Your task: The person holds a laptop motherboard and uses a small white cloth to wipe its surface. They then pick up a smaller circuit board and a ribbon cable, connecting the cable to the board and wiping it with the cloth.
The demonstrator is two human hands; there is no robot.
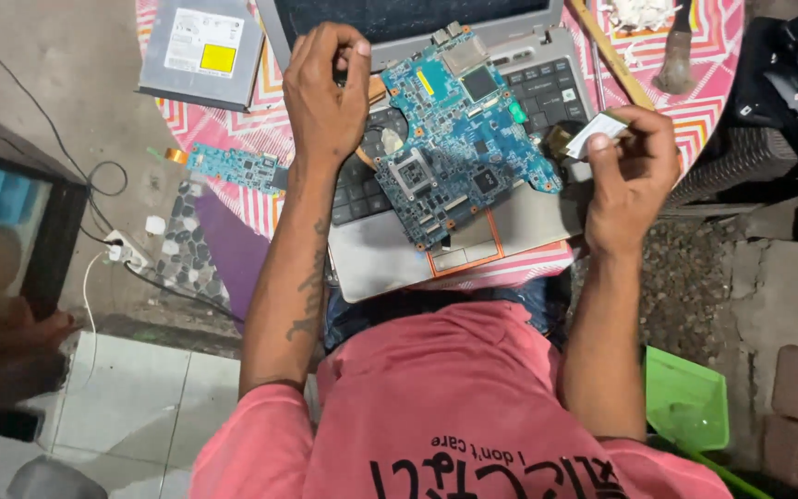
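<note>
Blue motherboard [459,139] on laptop [390,259], left hand [325,92] touching, right hand [630,176] pinching white piece [595,134]

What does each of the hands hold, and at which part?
Right hand pinches a small white piece by its end. Left hand grips the blue motherboard at its upper left edge.

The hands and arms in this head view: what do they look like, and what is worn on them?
Both hands, left and right, are bare: no gloves, rings or watch show. The forearms are bare too, and the left forearm carries a dark tattoo. Short pink shirt sleeves end near the elbows.
</note>
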